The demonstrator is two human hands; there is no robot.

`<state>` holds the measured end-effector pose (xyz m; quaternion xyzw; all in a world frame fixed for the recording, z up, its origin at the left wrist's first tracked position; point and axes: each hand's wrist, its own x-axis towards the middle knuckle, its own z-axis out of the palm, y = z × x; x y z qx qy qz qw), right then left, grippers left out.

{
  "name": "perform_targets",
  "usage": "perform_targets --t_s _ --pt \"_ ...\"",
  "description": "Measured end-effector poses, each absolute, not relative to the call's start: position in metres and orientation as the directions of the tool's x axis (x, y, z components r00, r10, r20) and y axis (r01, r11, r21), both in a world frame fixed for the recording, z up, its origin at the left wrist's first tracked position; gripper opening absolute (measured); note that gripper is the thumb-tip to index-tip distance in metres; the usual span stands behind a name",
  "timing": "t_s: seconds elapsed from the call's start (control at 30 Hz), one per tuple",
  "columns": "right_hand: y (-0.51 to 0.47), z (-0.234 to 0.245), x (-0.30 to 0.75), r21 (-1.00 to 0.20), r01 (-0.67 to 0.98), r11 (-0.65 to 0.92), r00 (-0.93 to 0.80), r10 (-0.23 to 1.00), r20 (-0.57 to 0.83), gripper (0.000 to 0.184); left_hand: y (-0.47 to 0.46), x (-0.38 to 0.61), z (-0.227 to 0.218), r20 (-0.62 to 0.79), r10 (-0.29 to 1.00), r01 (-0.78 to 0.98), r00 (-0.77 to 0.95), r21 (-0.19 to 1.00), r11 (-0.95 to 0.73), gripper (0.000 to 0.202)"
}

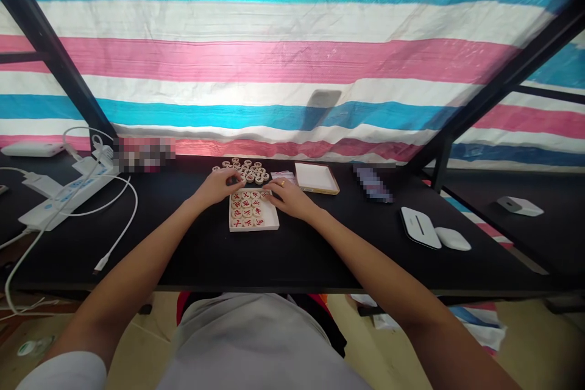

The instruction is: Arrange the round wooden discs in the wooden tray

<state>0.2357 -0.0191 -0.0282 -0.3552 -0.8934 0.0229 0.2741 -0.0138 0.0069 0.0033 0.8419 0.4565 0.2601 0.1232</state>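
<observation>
A shallow white box [272,218] lies on the desk, holding rows of round Chinese chess pieces [247,203] with red characters. The right column of the box is partly bare near the front. Just behind the box is a loose pile of more pieces [250,174]. My left hand [223,184] is at the pile's near left edge, thumb and fingers closed around a piece there. Over the box's back right corner, my right hand [289,196] has its fingers closed on a piece [264,194], which they partly hide.
An open box lid [317,178] lies right of the pile beside a small printed card [283,176]. Farther right are a blurred-out phone-like object [372,183], a white-topped flat device [420,226] and a white mouse [452,238]. A power strip [68,195] with cables occupies the left.
</observation>
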Motion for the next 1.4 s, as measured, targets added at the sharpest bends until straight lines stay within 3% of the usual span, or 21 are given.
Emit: perform_targets --t_s 0.1,0.27,0.6,0.83,0.97,1.1,1.33,1.4 --pt "-0.020 -0.029 0.235 -0.150 0.605 0.782 -0.591 0.568 0.573 0.033 -0.003 -0.001 0.000 0.299 0.820 0.612 0.487 0.553 -0.565 0.032" --pt "-0.021 -0.031 0.233 -0.088 0.510 0.856 -0.646 0.448 0.618 0.020 -0.015 0.013 -0.005 0.283 0.802 0.520 0.526 0.638 -0.567 0.031" --pt "-0.028 -0.030 0.227 -0.229 0.473 0.851 -0.612 0.504 0.609 0.018 -0.019 0.019 -0.006 0.289 0.810 0.502 0.511 0.665 -0.554 0.026" --pt "-0.032 -0.027 0.225 -0.301 0.466 0.832 -0.614 0.549 0.567 0.020 -0.023 0.019 -0.001 0.272 0.761 0.545 0.589 0.561 -0.623 0.027" --pt "-0.033 -0.023 0.228 -0.284 0.450 0.847 -0.636 0.527 0.564 0.024 -0.020 0.014 0.001 0.335 0.694 0.526 0.638 0.468 -0.710 0.030" --pt "-0.032 -0.021 0.233 -0.253 0.440 0.861 -0.702 0.506 0.501 0.019 -0.005 -0.001 -0.003 0.327 0.723 0.634 0.609 0.347 -0.691 0.031" --pt "-0.030 -0.023 0.235 -0.336 0.439 0.833 -0.728 0.549 0.410 0.004 0.021 -0.017 -0.019 0.194 0.777 0.696 0.599 0.353 -0.625 0.034" --pt "-0.029 -0.023 0.235 -0.357 0.422 0.833 -0.734 0.545 0.405 0.008 0.023 -0.017 -0.021 0.193 0.780 0.699 0.595 0.354 -0.621 0.034"
